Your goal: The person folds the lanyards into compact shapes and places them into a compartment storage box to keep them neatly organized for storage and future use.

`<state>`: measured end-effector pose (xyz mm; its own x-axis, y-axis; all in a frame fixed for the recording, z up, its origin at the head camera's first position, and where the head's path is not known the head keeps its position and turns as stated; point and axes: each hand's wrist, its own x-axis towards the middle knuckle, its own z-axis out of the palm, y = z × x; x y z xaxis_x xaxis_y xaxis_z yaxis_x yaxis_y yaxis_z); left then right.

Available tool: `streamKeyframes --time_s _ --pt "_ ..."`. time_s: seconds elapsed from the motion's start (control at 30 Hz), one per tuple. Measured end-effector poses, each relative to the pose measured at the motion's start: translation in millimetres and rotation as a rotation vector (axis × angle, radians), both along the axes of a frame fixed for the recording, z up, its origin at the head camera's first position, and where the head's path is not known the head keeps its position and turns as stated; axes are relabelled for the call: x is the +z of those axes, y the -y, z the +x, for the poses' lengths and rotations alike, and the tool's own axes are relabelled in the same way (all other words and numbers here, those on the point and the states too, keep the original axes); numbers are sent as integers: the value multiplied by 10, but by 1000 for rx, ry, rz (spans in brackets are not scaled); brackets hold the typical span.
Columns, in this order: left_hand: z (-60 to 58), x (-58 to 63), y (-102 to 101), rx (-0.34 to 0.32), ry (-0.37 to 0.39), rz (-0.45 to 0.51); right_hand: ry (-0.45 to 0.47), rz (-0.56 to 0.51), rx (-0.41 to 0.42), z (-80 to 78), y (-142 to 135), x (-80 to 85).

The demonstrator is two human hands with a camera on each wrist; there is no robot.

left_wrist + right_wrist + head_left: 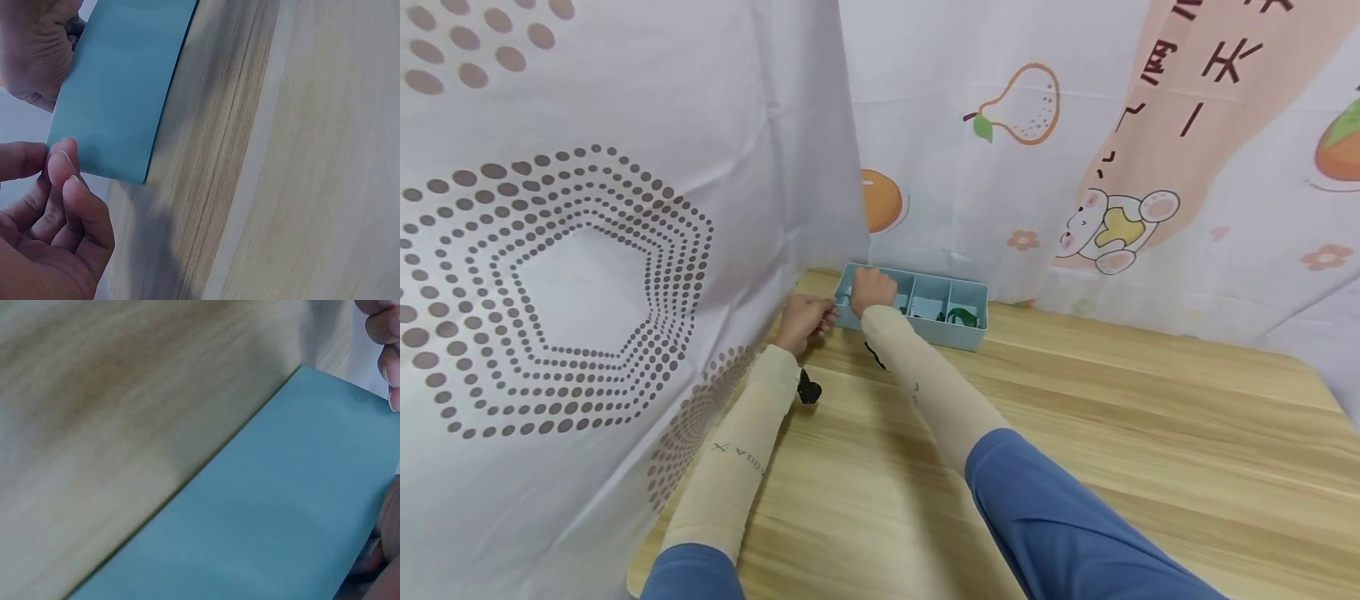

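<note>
A light-blue divided storage box (pixel 947 334) stands on the table against the curtain. My left hand (pixel 806 321) is at the box's left end; in the left wrist view the thumb and index finger of that hand (pixel 59 231) pinch the rim at a corner. My right hand (pixel 873 288) reaches over the front wall into the leftmost part of the box, its fingers hidden inside. In the right wrist view, only part of this hand (pixel 390 528) shows behind the box wall (pixel 250 494). Dark green pieces (pixel 963 317) lie in the rightmost compartment, with smaller bits in compartments beside it.
The wood-grain table (pixel 1120 433) stretches right and toward me. A patterned white curtain (pixel 602 300) hangs close along the left, and another printed curtain (pixel 955 192) hangs behind the box. A small black object (pixel 808 388) shows by my left wrist.
</note>
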<state>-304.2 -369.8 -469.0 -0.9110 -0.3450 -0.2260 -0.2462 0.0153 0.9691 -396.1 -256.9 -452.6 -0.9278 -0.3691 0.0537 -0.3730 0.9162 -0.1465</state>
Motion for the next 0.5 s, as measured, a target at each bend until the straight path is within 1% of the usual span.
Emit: streamKeyframes --time_s 0.13,0.3,0.4,0.5 --pt "11 3 -24 0 12 1 77 46 1 -30 -12 29" --pt "3 7 -34 -11 10 -16 175 55 -18 -59 -18 60" --pt "-7 8 -17 -20 5 -31 176 54 -12 -60 -22 70" --pt "-3 4 31 -26 14 -60 129 43 28 -46 -21 51"
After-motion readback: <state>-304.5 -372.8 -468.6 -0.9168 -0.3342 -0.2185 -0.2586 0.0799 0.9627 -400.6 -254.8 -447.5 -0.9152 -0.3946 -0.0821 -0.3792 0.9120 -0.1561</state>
